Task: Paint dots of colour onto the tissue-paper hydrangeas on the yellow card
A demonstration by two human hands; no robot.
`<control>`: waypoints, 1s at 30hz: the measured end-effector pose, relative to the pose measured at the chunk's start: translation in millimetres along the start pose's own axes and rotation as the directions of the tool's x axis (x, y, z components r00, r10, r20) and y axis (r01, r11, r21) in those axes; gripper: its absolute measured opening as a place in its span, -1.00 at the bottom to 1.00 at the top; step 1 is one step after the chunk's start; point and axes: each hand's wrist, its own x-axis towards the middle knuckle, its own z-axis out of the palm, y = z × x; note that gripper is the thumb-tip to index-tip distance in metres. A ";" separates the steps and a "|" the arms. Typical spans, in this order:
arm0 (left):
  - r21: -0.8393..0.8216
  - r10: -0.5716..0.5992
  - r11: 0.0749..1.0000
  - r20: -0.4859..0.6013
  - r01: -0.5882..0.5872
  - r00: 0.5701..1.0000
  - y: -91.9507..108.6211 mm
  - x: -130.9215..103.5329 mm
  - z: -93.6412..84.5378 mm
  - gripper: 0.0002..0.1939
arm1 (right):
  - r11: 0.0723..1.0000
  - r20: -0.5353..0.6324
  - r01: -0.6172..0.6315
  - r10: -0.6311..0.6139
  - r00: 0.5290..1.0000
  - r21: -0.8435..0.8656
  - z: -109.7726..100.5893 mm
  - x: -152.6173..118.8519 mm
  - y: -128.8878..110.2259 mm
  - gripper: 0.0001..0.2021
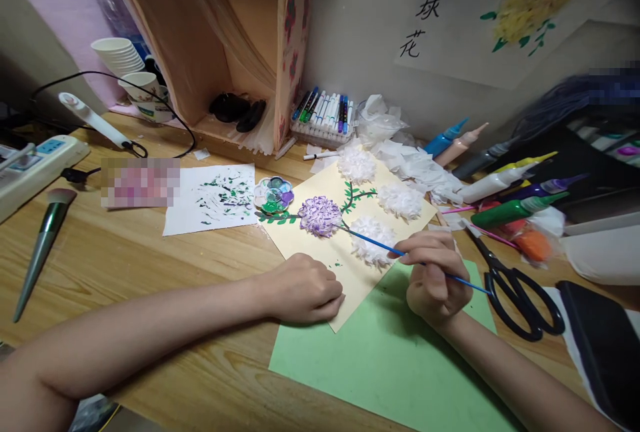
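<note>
My right hand pinches a thin blue paintbrush, its tip at the branch just right of the purple flower. Under the tip lies a cream sheet of paper bearing a purple puffy flower, several white puffy ones such as the white flower, and dark branches with green leaves. My left hand rests in a loose fist on the lower left edge of this sheet; whether anything is inside it is hidden. A flower-shaped paint palette with green and purple paint touches the sheet's left side.
A paint-smeared white paper lies left of the palette. Black scissors and several paint bottles are at the right. A green sheet lies beneath. Behind stand a marker box and an open-fronted box. A makeup brush lies far left.
</note>
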 end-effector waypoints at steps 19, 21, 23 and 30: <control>-0.001 -0.014 1.000 -0.039 0.014 0.999 -0.9 -1.8 4.9 -0.71 | 0.991 0.375 -0.112 0.132 0.918 -0.074 63.1 60.7 -11.8 -0.79; 0.002 -0.012 1.000 -0.041 0.012 0.999 -1.2 -2.0 4.6 -0.71 | 0.989 0.341 -0.137 0.150 0.928 -0.061 52.1 56.8 -11.6 -0.79; 0.004 -0.009 1.000 -0.041 0.010 0.999 -1.3 -2.1 4.1 -0.71 | 0.985 0.266 -0.167 0.170 0.949 -0.035 37.8 47.9 -8.8 -0.77; 0.006 0.000 1.000 -0.031 0.000 1.000 -1.5 -1.0 2.1 -0.70 | 0.995 0.133 0.074 -0.066 0.989 -0.062 -12.3 -2.8 2.1 -0.82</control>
